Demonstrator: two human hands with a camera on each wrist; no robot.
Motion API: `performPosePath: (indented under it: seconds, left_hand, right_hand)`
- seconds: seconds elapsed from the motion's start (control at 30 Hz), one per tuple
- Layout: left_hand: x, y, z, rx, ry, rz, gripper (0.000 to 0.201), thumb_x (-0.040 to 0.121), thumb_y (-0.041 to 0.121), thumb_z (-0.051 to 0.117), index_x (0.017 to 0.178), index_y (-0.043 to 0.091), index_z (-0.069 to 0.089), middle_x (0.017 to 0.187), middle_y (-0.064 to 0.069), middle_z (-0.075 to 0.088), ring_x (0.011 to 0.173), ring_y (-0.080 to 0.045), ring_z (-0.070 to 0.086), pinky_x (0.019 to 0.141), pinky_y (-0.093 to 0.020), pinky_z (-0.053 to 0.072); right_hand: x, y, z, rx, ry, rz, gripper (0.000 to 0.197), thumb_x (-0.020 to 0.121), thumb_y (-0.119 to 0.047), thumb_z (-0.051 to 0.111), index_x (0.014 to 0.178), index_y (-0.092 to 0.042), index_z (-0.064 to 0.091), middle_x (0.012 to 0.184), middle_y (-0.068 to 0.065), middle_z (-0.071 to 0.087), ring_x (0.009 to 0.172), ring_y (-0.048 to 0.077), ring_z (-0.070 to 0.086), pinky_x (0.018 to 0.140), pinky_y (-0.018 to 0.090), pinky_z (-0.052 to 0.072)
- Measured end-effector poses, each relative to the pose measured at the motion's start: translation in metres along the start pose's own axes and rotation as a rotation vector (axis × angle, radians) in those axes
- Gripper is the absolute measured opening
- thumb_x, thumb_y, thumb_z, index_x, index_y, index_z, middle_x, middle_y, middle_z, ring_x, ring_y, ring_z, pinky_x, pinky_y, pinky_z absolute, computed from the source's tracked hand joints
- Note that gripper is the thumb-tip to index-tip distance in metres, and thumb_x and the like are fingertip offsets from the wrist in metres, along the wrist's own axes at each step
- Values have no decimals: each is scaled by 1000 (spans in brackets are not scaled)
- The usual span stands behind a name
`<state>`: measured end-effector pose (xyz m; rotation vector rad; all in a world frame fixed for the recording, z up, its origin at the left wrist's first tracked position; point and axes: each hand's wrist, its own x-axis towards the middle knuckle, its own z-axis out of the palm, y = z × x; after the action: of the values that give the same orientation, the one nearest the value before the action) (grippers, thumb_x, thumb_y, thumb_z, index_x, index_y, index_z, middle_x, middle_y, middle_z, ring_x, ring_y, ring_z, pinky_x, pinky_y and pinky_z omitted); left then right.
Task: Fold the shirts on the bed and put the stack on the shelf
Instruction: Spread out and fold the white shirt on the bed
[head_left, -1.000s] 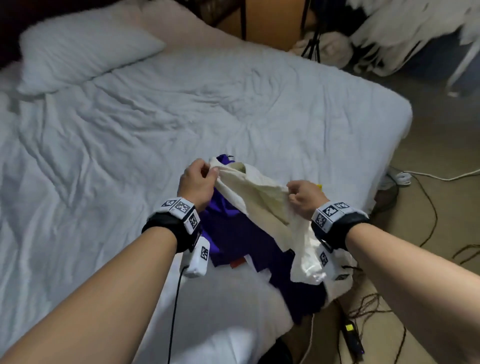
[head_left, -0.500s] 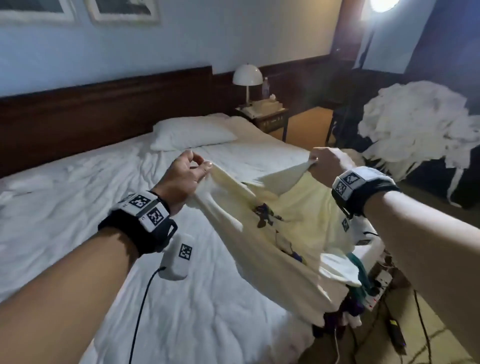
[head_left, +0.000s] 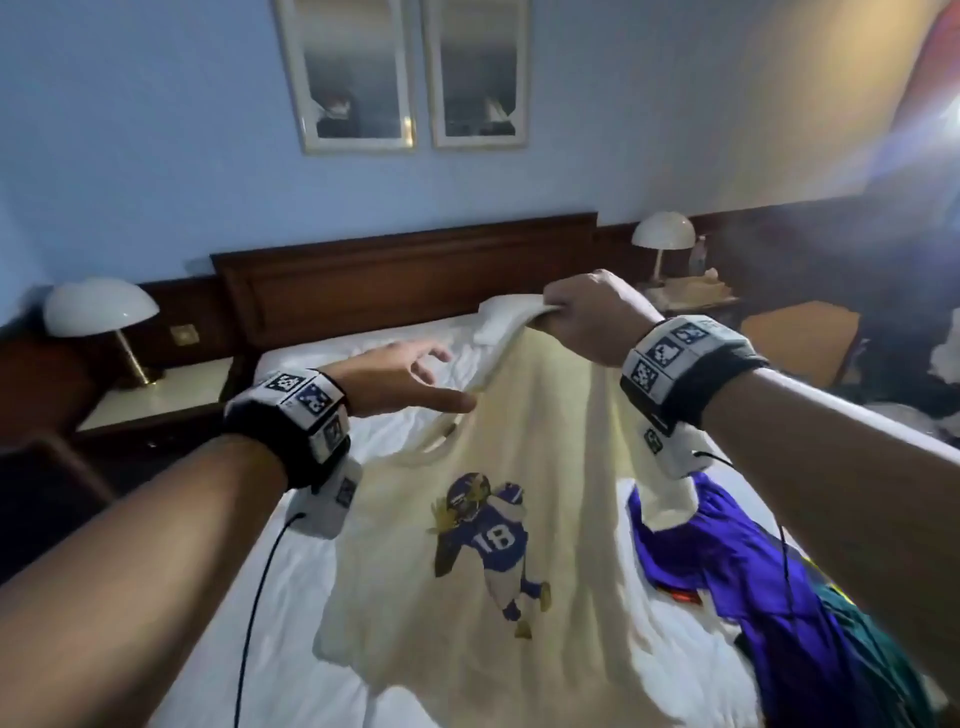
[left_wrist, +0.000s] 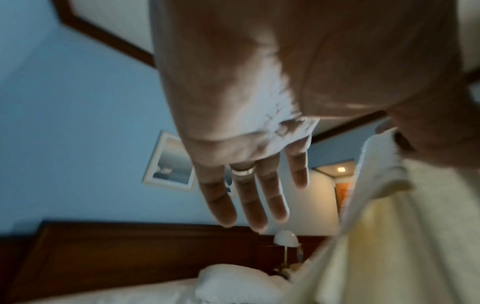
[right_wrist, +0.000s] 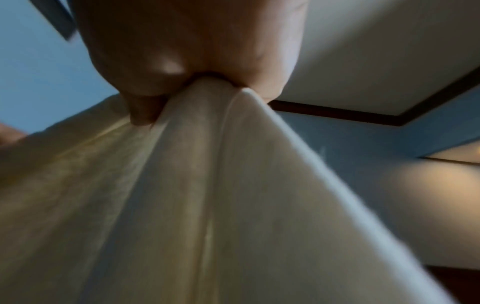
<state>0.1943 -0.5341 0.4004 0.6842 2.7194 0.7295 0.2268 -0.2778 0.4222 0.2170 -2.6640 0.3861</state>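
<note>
Since a sec ago, left hand (head_left: 400, 382) let go, fingers (left_wrist: 249, 197) spread, just left of cream shirt (head_left: 498, 571). Shirt hangs w/ hem on bed (head_left: 291, 597), right hand (head_left: 587, 317) fisted on its shoulder. Left's nearer the loose collar.

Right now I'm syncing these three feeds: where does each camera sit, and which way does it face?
Head: on the head, looking down the bed at the cream shirt; both forearms show.
Left wrist: under the left hand, facing the headboard; straight fingers hold nothing.
Right wrist: under the right hand, tilted up at wall and ceiling; fist grips cloth.
Shared: all three see the cream shirt.
</note>
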Motion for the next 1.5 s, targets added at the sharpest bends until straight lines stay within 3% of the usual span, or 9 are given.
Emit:
performPosePath:
  seconds: [0.17, 0.27, 0.47, 0.8, 0.87, 0.97, 1.17, 1.37, 1.5]
  left_hand:
    - [16, 8, 18, -29, 241, 116, 38, 87, 51, 71, 88, 13, 74, 91, -3, 73, 75, -10, 64, 72, -30, 49]
    - [21, 6, 10, -109, 336, 163, 41, 96, 31, 65, 83, -7, 63, 69, -12, 57, 61, -12, 46, 58, -27, 38]
    - [33, 20, -21, -82, 321, 82, 22, 100, 13, 56, 88, -3, 67, 71, -2, 53, 62, -10, 44, 54, -23, 33]
    - [42, -3, -48, 282, 375, -290, 30, 87, 13, 64, 61, 14, 51, 54, 2, 49, 56, -20, 43, 55, -30, 32]
    - [45, -7, -39, 284, 254, -315, 11, 79, 19, 77, 81, 19, 66, 78, -3, 65, 72, -22, 58, 65, -31, 44]
    - [53, -4, -10, 67, 133, -231, 78, 64, 45, 91, 131, 22, 60, 125, 2, 63, 109, -15, 59, 97, -35, 48]
    - [59, -22, 6, -9, 286, -156, 23, 88, 30, 69, 74, 12, 62, 72, -1, 60, 68, -18, 55, 58, -24, 43]
    - [37, -45, -39, -139, 429, -73, 19, 80, 25, 55, 81, 16, 71, 70, 1, 60, 66, -16, 51, 61, -30, 36]
    - [28, -44, -62, -221, 442, 76, 28, 93, 28, 64, 96, 1, 70, 78, -1, 56, 73, -13, 47, 66, -28, 36]
  right_hand:
    - [19, -35, 16, 61, -2, -182, 35, 84, -48, 65, 63, -25, 48, 61, -7, 50, 68, 28, 52, 67, 38, 52]
    - [30, -22, 16, 123, -83, -199, 34, 79, -52, 70, 71, -21, 58, 65, -6, 56, 68, 22, 54, 62, 31, 46]
    - [41, 31, 41, -9, -376, -147, 13, 83, -26, 74, 82, -19, 64, 81, 5, 64, 78, 23, 60, 66, 29, 42]
    - [76, 78, 72, 251, -361, -130, 17, 91, -19, 65, 79, -6, 65, 69, 3, 60, 56, 7, 49, 56, 22, 36]
    - [86, 55, 69, 273, -297, -209, 18, 93, -21, 63, 78, -10, 62, 66, -2, 55, 56, 6, 47, 50, 18, 34]
    - [92, 12, 65, 263, -246, -339, 9, 91, -18, 62, 84, -20, 67, 75, -4, 60, 68, 13, 53, 57, 23, 36]
    - [83, -22, 66, 34, -350, -376, 15, 86, -31, 69, 77, -21, 64, 70, -5, 57, 71, 15, 53, 65, 25, 37]
    - [62, -24, 73, 214, -597, -126, 23, 90, -29, 64, 78, -10, 70, 68, 8, 72, 48, 18, 58, 62, 40, 54]
    - [43, -69, 67, 914, -545, 59, 16, 79, -20, 63, 70, -11, 71, 79, 16, 73, 71, 41, 64, 76, 43, 52]
